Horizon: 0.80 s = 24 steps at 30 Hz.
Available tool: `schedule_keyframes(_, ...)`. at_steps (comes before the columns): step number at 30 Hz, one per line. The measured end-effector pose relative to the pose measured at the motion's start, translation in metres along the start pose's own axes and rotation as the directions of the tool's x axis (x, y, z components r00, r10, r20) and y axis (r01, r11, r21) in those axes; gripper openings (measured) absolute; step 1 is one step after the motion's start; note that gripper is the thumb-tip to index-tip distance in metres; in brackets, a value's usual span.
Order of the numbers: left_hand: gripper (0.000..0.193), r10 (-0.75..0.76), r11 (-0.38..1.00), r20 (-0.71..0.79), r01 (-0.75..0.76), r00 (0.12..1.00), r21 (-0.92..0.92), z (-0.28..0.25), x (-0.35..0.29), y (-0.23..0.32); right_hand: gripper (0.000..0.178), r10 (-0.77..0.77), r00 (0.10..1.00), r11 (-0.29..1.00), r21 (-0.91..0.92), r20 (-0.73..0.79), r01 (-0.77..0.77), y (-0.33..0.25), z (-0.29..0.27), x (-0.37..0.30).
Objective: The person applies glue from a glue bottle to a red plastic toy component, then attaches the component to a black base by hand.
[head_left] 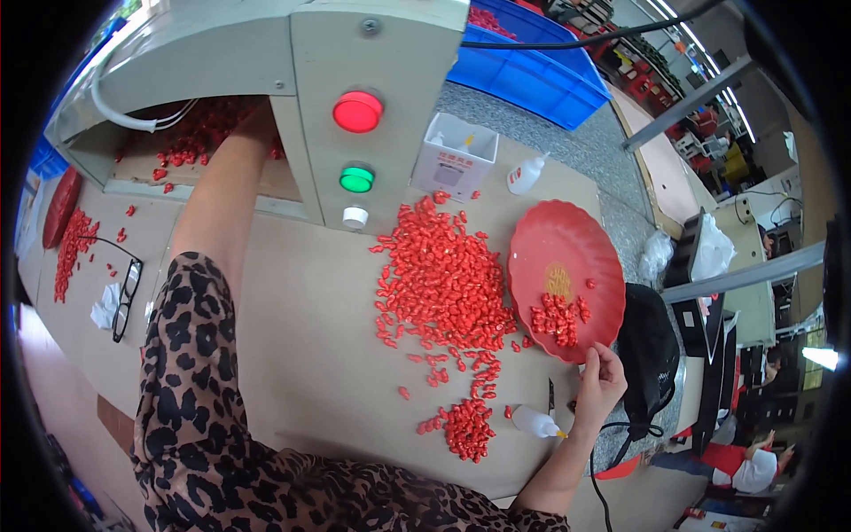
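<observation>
My left forearm (217, 195) reaches into the opening of a grey machine (177, 66), where small red pieces (191, 151) lie. The machine's housing hides the fingers of my left hand (254, 126). On the right, my right hand (603, 379) has its fingers closed at the near rim of a red scalloped plate (576, 244). Several small glossy red pieces (558, 319) rest in the plate, beside a gold printed mark. To its left spreads a large heap of the same red pieces (443, 275), with a smaller pile (468, 431) nearer me.
A white squeeze bottle (534, 421) lies by my right wrist, near a thin dark-handled tool (551, 397). Behind the heap stand a white box (454, 160) and another bottle (526, 175). Glasses (127, 301) and more red pieces lie left. A blue crate (532, 71) sits beyond.
</observation>
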<state>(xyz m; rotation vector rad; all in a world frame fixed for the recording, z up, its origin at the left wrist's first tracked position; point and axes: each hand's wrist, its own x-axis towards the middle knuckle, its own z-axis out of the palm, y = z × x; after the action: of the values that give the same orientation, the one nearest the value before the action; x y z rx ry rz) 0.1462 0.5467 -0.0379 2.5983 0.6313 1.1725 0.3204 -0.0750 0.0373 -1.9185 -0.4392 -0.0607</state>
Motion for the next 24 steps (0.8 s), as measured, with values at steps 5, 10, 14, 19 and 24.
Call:
schedule_keyframes(5, 0.029, 0.047, 0.993, -0.007, -0.048, 0.999, -0.108, 0.018, 0.004, 0.010, 0.011, -0.011, 1.000, 1.000, -0.010, 0.020, 0.011, 0.005, -0.009, -0.002)
schedule_keyframes(10, 0.029, 0.069, 0.981, -0.027, -0.073, 0.997, -0.182, 0.025, 0.007, 0.012, 0.008, 0.010, 1.000, 0.999, -0.033, 0.022, -0.009, 0.001, -0.007, -0.008)
schedule_keyframes(14, 0.029, 0.065, 0.970, -0.027, -0.070, 0.997, -0.232, 0.043, 0.053, 0.006, 0.007, 0.015, 1.000, 1.000, -0.024, 0.014, -0.015, 0.004, -0.004, -0.008)
schedule_keyframes(19, 0.029, 0.063, 0.955, -0.017, -0.066, 0.998, -0.290, 0.029, 0.009, -0.002, 0.007, 0.016, 0.999, 0.999, -0.041, 0.037, -0.014, 0.002, -0.003, -0.006)
schedule_keyframes(24, 0.030, -0.010, 0.975, -0.065, -0.005, 0.998, -0.222, 0.021, 0.000, 0.010, 0.008, -0.047, 0.998, 0.998, -0.032, 0.035, 0.048, 0.007, -0.003, -0.006)
